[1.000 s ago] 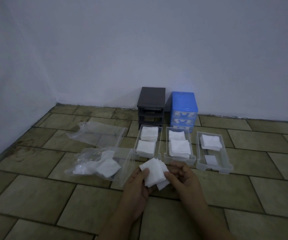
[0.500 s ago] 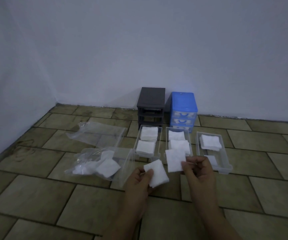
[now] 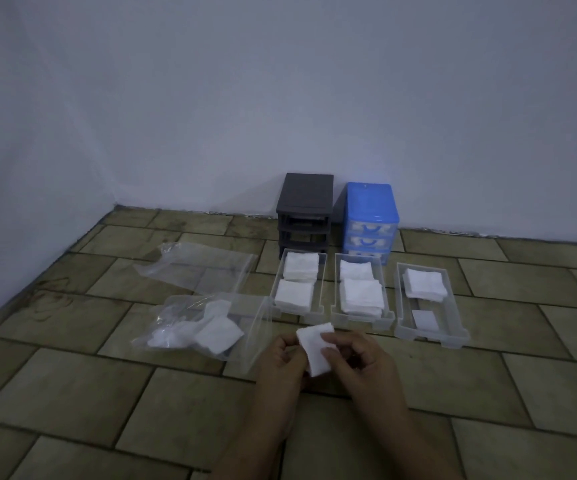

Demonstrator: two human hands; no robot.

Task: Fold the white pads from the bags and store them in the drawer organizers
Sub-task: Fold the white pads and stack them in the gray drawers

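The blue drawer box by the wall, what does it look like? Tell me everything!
The blue drawer organizer looks like shiny plastic. It stands upright on the tiled floor against the white wall, beside a dark grey one. Three pale, see-through drawers are stacked in it, all pushed in, the upper two showing curved blue handles.

Forearms: cut off by the bottom edge. White pad (image 3: 315,348): lower part hidden behind the left hand (image 3: 281,363) and right hand (image 3: 361,363). Near plastic bag (image 3: 200,327): contents blurred (pad count unreadable). Blue drawer unit (image 3: 371,221): lowest drawer partly hidden behind the middle tray (image 3: 361,318).
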